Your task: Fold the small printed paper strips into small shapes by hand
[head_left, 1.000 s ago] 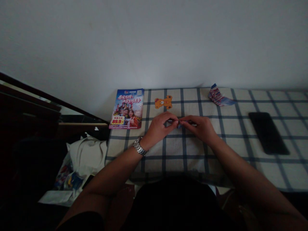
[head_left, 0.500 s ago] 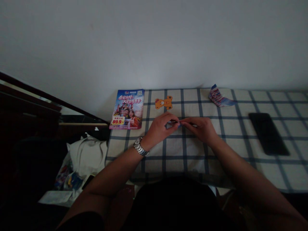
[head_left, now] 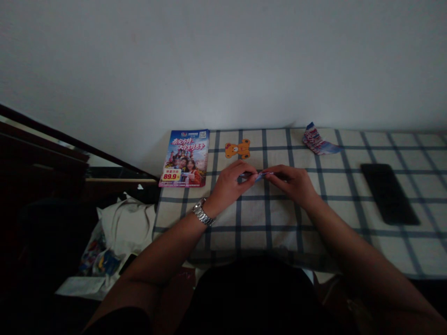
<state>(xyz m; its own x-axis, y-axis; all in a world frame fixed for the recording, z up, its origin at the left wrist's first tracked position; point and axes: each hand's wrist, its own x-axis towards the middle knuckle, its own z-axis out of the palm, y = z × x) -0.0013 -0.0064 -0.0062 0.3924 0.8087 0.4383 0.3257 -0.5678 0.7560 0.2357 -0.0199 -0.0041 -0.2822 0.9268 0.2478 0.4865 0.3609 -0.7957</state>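
Left hand (head_left: 233, 182) and right hand (head_left: 295, 185), now slightly wider apart, pinch seemingly folded paper (head_left: 260, 176) between them, exposing more to work.

"泰安方特", "89.9" (red) on leaflet (head_left: 185, 159)

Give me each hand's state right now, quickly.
Left hand: closed, thumb and fingers pinching one end of a small printed paper piece.
Right hand: closed, pinching the other end of the same piece.

I lose most of the printed paper (head_left: 259, 177) inside the left hand (head_left: 232, 182) and right hand (head_left: 296, 184); rightward, the plaid cloth (head_left: 340, 186) is cut off.
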